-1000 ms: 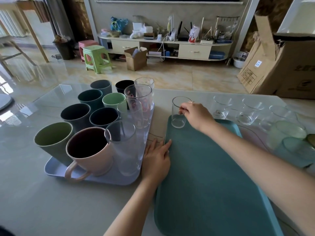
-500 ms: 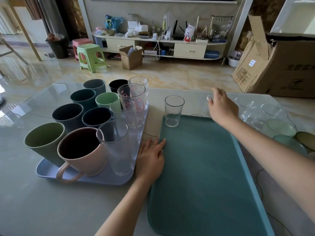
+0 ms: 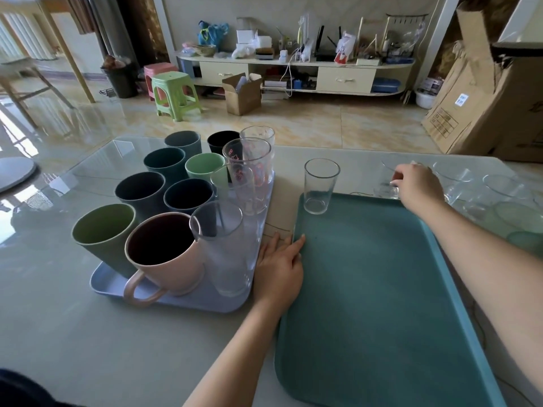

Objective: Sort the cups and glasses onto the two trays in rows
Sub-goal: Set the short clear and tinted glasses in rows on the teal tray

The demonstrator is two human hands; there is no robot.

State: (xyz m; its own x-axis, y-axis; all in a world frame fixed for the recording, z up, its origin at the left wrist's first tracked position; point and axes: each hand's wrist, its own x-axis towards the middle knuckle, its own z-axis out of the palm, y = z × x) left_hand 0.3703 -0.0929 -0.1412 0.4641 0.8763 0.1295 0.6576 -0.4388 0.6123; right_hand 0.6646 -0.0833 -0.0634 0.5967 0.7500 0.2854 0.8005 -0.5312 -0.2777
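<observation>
A teal tray point(image 3: 373, 295) lies in front of me with one clear glass point(image 3: 319, 185) upright in its far left corner. My left hand point(image 3: 281, 267) rests flat on the table, fingertips touching the tray's left rim. Beyond the tray's far edge, my right hand point(image 3: 418, 188) is closed around a second clear glass point(image 3: 387, 183). A pale blue tray point(image 3: 179, 298) to the left carries several coloured cups, a pink mug point(image 3: 164, 254) and several tall clear glasses point(image 3: 224, 248). More clear glasses point(image 3: 496, 198) stand on the table at the right.
The glass-topped table point(image 3: 58, 318) ends at the far side just past the cups. Green-tinted glasses point(image 3: 520, 221) crowd the right edge. Cardboard boxes point(image 3: 484, 107) stand on the floor at the far right, with stools and a low shelf behind.
My right hand let go of the glass on the teal tray's far left corner, moved right and closed on another clear glass. My left hand has stayed at the tray's rim.
</observation>
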